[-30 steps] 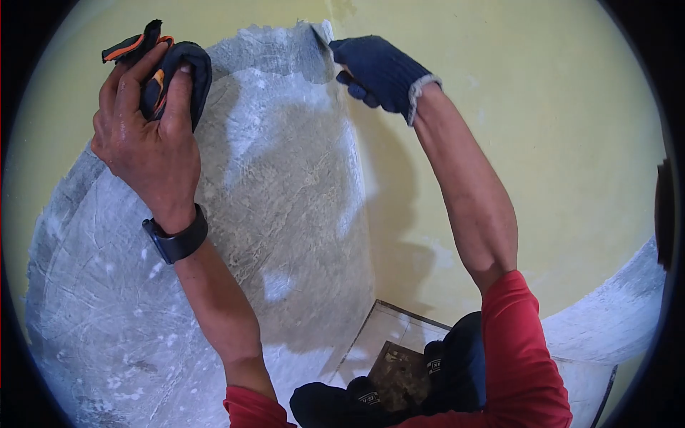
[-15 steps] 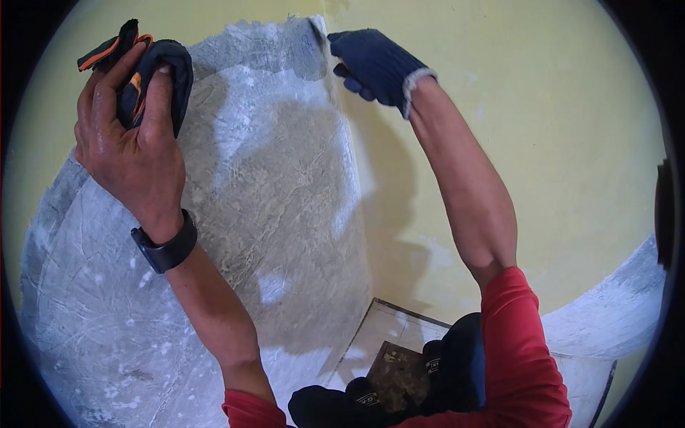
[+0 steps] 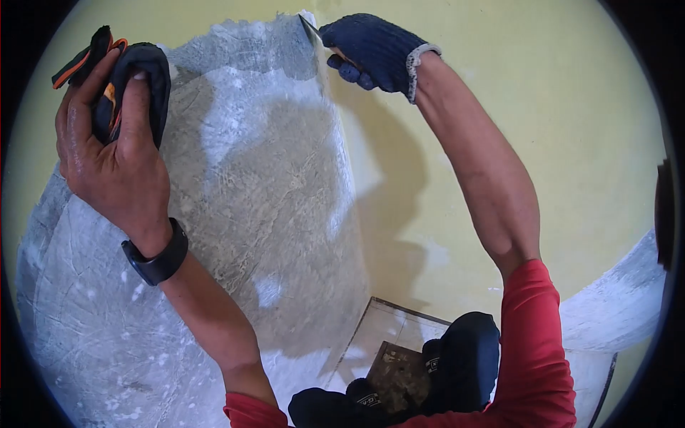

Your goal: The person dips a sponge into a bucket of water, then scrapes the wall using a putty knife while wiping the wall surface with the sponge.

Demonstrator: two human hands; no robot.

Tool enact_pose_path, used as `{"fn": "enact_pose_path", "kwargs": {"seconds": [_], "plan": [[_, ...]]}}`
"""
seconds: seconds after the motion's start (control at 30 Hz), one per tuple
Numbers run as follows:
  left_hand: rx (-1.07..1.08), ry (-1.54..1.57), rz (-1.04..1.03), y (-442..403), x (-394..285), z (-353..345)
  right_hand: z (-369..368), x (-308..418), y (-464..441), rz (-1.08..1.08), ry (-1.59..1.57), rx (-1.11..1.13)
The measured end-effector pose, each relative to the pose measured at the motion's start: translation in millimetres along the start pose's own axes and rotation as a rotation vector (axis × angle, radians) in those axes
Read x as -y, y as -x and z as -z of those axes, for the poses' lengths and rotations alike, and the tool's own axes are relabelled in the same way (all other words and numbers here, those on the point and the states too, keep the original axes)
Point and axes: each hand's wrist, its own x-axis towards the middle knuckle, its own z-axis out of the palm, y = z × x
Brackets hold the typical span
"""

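My bare left hand [image 3: 118, 171], with a black watch [image 3: 155, 253] at the wrist, is closed around a bunched dark cloth item with orange edging [image 3: 146, 85]. It is up against the left wall, near the edge of the yellow paint. My right hand [image 3: 367, 53] wears a dark blue knit glove and grips a scraper [image 3: 309, 28]. Its thin blade points up and left at the wall corner, by the top of the stripped grey patch [image 3: 257, 178]. The scraper's handle is mostly hidden in the glove.
Yellow painted wall [image 3: 485, 143] runs to the right of the corner. Below are my dark-clothed knees [image 3: 464, 357], a brown stained panel [image 3: 399, 374] and pale floor tiles [image 3: 410, 328]. Another grey patch [image 3: 614, 307] shows low on the right, beside a dark edge [image 3: 663, 214].
My left hand has shifted left and slightly down with the cloth item. My right hand has moved slightly up and left, the forearm has swung right, and more of the scraper blade shows.
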Motion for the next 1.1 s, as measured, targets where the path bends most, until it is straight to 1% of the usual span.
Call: {"fn": "enact_pose_path", "kwargs": {"seconds": [0.07, 0.13, 0.17, 0.2, 0.27, 0.3, 0.33, 0.4, 0.43, 0.47, 0.53, 0.57, 0.63, 0.77, 0.87, 0.9, 0.93, 1.0, 1.03, 1.07, 1.1], "plan": [[-0.006, 0.015, 0.035, -0.2, -1.9, -1.1, 3.4, -6.2, -8.1, -0.018, -0.041, -0.023], [0.003, 0.027, 0.067, 0.2, -4.2, 0.3, 10.4, -9.4, -18.1, 0.459, 0.746, 0.094], [0.000, 0.025, 0.074, 0.3, -5.2, 1.3, 12.4, -10.7, -21.1, 0.335, 0.604, 0.131], [-0.012, 0.023, 0.079, -0.7, -5.3, 1.0, 11.6, -13.6, -22.4, 0.340, 0.609, 0.130], [-0.043, 0.029, 0.045, -1.8, -5.0, -1.7, 3.7, -28.8, -24.1, 0.485, 0.305, 0.011], [-0.060, 0.039, 0.013, -1.1, -5.7, -3.2, 4.3, -35.7, -38.1, 0.905, 0.628, -0.138], [-0.052, 0.043, 0.008, -0.1, -6.0, -3.6, 8.6, -47.6, -41.9, 0.898, 0.623, -0.144], [-0.061, 0.042, 0.017, -0.3, -4.2, -2.3, 19.1, -24.1, -38.5, 1.072, 1.124, -0.138], [-0.060, 0.040, 0.017, -1.2, -3.3, -0.8, 10.9, 7.3, -14.5, 0.478, 1.078, 0.117], [-0.032, 0.054, 0.032, -1.8, -2.3, 0.1, 2.7, 14.8, 2.4, 0.484, 1.084, 0.120], [-0.010, 0.064, 0.054, -0.5, -2.6, 1.3, -4.9, 21.0, 21.8, 0.045, 0.216, 0.094], [-0.014, 0.016, 0.014, -0.4, -4.2, 1.6, -17.3, 1.5, 17.3, 0.145, -0.123, 0.074], [-0.017, -0.033, -0.037, -2.1, -2.8, 1.1, -22.2, 0.5, 10.0, 0.139, -0.165, 0.047], [-0.034, 0.091, 0.024, 1.9, -1.6, -0.8, -26.0, -1.6, 12.0, 0.064, -0.276, -0.027], [-0.060, 0.121, 0.063, -0.3, -4.0, -0.3, -7.3, 20.6, 19.4, 0.270, 0.449, 0.099], [-0.071, 0.118, 0.082, -1.2, -5.4, -1.5, -21.0, 7.8, 14.7, 0.225, -0.045, 0.029], [-0.077, 0.125, 0.085, -2.0, -6.8, -2.8, -16.7, 4.0, 9.7, 0.223, -0.036, 0.024], [-0.037, 0.084, 0.110, -0.9, -7.2, 0.1, -9.4, -1.9, -3.6, 0.200, 0.138, 0.117], [-0.031, 0.084, 0.107, -1.3, -5.6, 0.6, -2.1, -1.9, -5.6, 0.312, 0.432, 0.162], [-0.058, 0.131, 0.132, -1.2, -4.3, -0.1, -1.7, 6.3, -0.3, 0.311, 0.433, 0.167], [-0.085, 0.179, 0.158, -0.3, -4.1, -0.3, -4.2, 14.9, 8.9, 0.203, 0.298, 0.147]]}}
